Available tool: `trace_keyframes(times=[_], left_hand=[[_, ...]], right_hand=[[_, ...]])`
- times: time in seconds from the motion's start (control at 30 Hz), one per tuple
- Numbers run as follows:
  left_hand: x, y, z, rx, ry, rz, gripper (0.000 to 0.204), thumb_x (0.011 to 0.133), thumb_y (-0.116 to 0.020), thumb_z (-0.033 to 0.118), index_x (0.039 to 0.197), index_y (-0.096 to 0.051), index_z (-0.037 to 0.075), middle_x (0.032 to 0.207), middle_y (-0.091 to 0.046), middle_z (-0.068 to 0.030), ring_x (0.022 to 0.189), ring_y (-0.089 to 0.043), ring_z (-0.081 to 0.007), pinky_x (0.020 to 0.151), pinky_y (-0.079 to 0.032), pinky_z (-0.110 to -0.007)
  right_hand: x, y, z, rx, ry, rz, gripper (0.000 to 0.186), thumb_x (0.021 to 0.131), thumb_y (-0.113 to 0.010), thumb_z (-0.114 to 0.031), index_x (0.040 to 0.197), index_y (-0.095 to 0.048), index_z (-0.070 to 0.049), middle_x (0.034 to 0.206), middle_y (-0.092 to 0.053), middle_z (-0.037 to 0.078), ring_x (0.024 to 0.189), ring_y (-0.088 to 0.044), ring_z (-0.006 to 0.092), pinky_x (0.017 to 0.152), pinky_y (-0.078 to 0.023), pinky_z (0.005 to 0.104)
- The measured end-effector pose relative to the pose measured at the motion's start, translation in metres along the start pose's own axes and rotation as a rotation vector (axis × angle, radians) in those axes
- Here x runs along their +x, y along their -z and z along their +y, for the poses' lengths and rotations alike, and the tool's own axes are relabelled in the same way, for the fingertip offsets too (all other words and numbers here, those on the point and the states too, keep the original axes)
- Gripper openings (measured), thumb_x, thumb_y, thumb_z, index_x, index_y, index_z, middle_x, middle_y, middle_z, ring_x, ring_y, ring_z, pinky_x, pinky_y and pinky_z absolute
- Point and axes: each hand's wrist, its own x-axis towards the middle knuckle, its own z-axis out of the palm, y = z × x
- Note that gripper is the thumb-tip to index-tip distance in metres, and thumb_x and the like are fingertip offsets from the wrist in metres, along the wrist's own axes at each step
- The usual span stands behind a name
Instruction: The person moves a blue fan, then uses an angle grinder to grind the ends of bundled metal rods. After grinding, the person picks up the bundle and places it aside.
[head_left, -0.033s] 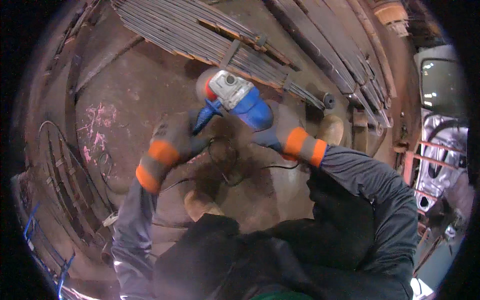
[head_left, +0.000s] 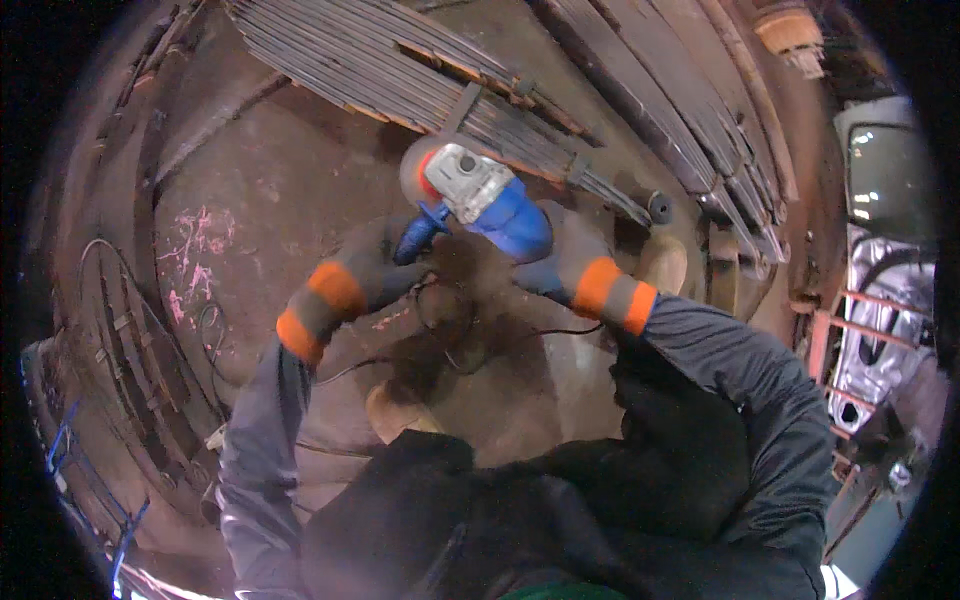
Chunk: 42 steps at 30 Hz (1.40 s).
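Note:
A blue and silver angle grinder is held in front of me, its disc pointing to the far left. My left hand, in a grey glove with an orange-banded cuff, is closed on the blue side handle. My right hand, gloved alike, wraps round the rear of the blue motor body. Just beyond the grinder lies a stack of long metal leaf springs bound by a clamp strap. Whether the disc touches the stack, I cannot tell.
More leaf springs lie at the far right. A dark cable runs along the brown floor below my hands. My boots stand beneath me. A red metal frame is at the right, blue bars at the lower left.
The grinder and both hands have shifted slightly to the right. My left hand now covers more of the side handle.

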Motion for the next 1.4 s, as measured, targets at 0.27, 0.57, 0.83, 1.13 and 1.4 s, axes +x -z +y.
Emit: trace_keyframes(times=[0.27, 0.57, 0.83, 1.13, 1.4], left_hand=[[0.112, -0.05, 0.068, -0.216, 0.151, -0.294, 0.032, 0.082, -0.071, 0.027, 0.107, -0.066, 0.008, 0.077, -0.067, -0.0095, 0.066, -0.065, -0.0179, 0.06, -0.052, -0.034], [0.151, -0.049, 0.139, 0.417, 0.22, -0.054, 0.042, 0.077, -0.068, 0.028, 0.117, -0.066, 0.014, 0.096, -0.071, -0.0187, 0.089, -0.067, -0.04, 0.08, -0.052, -0.048], [0.146, -0.062, 0.151, 0.381, 0.306, 0.019, 0.038, 0.076, -0.06, 0.019, 0.113, -0.068, 0.015, 0.096, -0.071, -0.0175, 0.09, -0.068, -0.0378, 0.08, -0.052, -0.047], [0.138, -0.072, 0.164, 0.394, 0.381, 0.041, 0.036, 0.079, -0.06, 0.021, 0.114, -0.069, 0.017, 0.096, -0.071, -0.017, 0.09, -0.068, -0.0366, 0.08, -0.053, -0.048], [0.137, -0.084, 0.163, 0.412, 0.34, 0.09, 0.035, 0.082, -0.058, 0.02, 0.116, -0.068, 0.022, 0.093, -0.071, -0.016, 0.086, -0.068, -0.0382, 0.077, -0.053, -0.05]], right_hand=[[0.049, 0.062, 0.115, 0.297, 0.028, 0.017, 0.074, 0.057, -0.087, -0.035, 0.121, -0.061, -0.007, 0.106, -0.071, 0.016, 0.097, -0.068, 0.0333, 0.089, -0.053, 0.0422], [0.081, 0.102, 0.146, 0.411, -0.004, -0.124, 0.071, 0.056, -0.089, -0.032, 0.115, -0.062, -0.003, 0.108, -0.069, 0.014, 0.099, -0.067, 0.0279, 0.089, -0.052, 0.0399], [0.09, 0.114, 0.147, 0.479, 0.022, -0.251, 0.06, 0.057, -0.084, -0.024, 0.11, -0.063, -0.003, 0.101, -0.069, 0.012, 0.091, -0.066, 0.0241, 0.083, -0.053, 0.0387], [0.092, 0.114, 0.155, 0.458, -0.017, -0.319, 0.063, 0.059, -0.084, -0.022, 0.113, -0.06, -0.004, 0.101, -0.069, 0.01, 0.089, -0.065, 0.0203, 0.082, -0.053, 0.0358], [0.084, 0.111, 0.162, 0.347, 0.006, -0.238, 0.069, 0.058, -0.085, -0.024, 0.118, -0.058, -0.004, 0.104, -0.07, 0.013, 0.094, -0.067, 0.025, 0.086, -0.053, 0.0395]])
